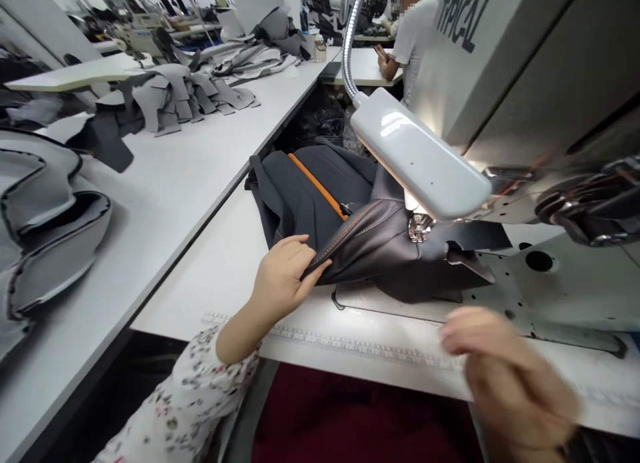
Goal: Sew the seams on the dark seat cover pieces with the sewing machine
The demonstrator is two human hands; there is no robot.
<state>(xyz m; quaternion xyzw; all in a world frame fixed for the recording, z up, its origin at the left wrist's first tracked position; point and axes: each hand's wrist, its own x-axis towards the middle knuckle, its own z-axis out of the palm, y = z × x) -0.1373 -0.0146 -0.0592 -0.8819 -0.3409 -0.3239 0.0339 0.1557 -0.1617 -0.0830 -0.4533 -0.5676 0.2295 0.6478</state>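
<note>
Passable over the ruler strip (360, 346), between left hand (285, 273) and right hand (507, 373). Blocked beyond by dark material (373, 250) and presser foot (419, 228) — overhead by the lamp (420, 156).

dark panel (383, 246): smooth, leather-like, satin | lamp head (425, 158): glossy plastic | lamp neck (347, 46): shiny ribbed metal

- From afar I saw a dark cover (370, 231), matte grey fabric joined to glossy, leather-like material, bunched.
- I made out orange stitching (345, 233) along a glossy fold and an orange strip (317, 185) across the matte part.
- It lay on the table (230, 263), its glossy part beneath the presser foot (419, 228).
</note>
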